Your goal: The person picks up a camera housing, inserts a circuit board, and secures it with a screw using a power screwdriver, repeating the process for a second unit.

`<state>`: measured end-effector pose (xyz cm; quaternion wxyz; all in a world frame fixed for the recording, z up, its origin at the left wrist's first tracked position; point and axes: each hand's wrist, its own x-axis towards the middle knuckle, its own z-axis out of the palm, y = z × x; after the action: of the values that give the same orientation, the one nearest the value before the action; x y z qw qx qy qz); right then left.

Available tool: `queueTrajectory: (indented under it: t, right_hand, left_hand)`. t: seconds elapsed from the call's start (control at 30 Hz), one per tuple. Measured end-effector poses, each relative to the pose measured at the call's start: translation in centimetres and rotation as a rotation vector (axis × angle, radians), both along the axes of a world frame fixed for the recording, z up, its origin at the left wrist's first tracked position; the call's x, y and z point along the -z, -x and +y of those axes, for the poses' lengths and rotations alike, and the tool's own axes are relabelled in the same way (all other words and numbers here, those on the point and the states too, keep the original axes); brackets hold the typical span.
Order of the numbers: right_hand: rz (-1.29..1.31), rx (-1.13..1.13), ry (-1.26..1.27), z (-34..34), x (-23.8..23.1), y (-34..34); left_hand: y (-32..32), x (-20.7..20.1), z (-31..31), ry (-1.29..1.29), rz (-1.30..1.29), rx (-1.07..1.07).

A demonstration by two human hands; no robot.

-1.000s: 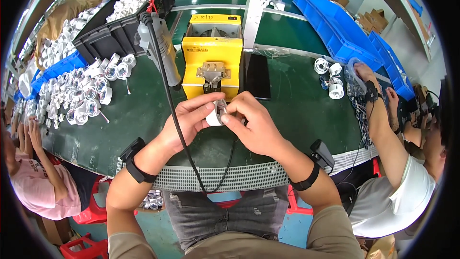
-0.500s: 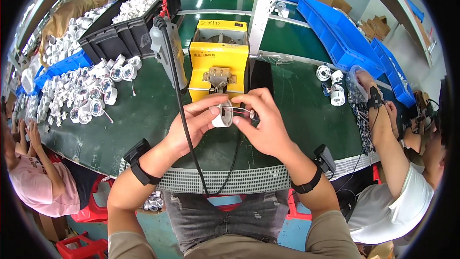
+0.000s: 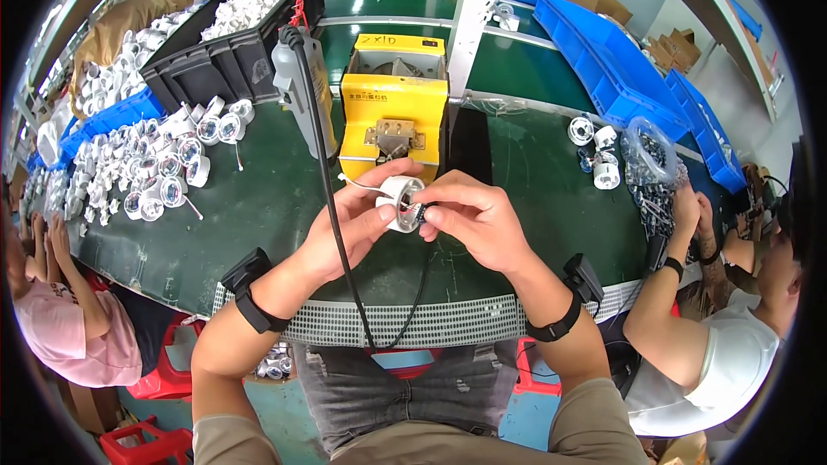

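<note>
In front of the yellow machine (image 3: 394,108), my left hand (image 3: 349,224) is closed around a white round plastic housing (image 3: 399,187) whose open side is turned to the right. A thin white wire (image 3: 360,187) with a small connector sticks out on its left side. My right hand (image 3: 478,220) pinches a small dark circuit board (image 3: 421,213) right at the housing's opening. Short reddish wires show inside the opening. How far the board sits inside is partly hidden by my fingertips.
White housings with lenses (image 3: 159,164) are heaped on the left, beside a black crate (image 3: 220,52) of white parts. A black cable (image 3: 326,181) hangs before my left forearm. Blue bins (image 3: 603,60), a few housings (image 3: 606,174) and a co-worker's hands (image 3: 687,207) are on the right.
My right hand has brought the circuit board leftward to the housing's opening. The white wire now shows on the housing's left. The co-worker's hand on the right has come nearer, away from the clear bag.
</note>
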<state>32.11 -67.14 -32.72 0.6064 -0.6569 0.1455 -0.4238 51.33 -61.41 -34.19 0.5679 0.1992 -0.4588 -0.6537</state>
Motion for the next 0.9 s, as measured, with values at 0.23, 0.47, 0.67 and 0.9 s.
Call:
queueTrajectory:
  t: [0.23,0.47,0.67,0.9]
  right_hand:
    - [0.181,0.113,-0.132,0.6,-0.3,0.2]
    - [0.192,0.325,0.432,0.5,0.8,-0.1]
    - [0.025,0.175,-0.047,1.3,0.2,-0.9]
    - [0.412,0.440,0.506,-0.1,0.5,-1.7]
  left_hand:
    - [0.7,0.4,0.3,0.015,-0.006,0.053]
    - [1.5,0.3,0.4,0.107,-0.019,0.052]
    - [1.5,0.3,0.8,0.181,-0.101,-0.019]
    - [1.0,0.5,-0.1,-0.113,-0.332,-0.220]
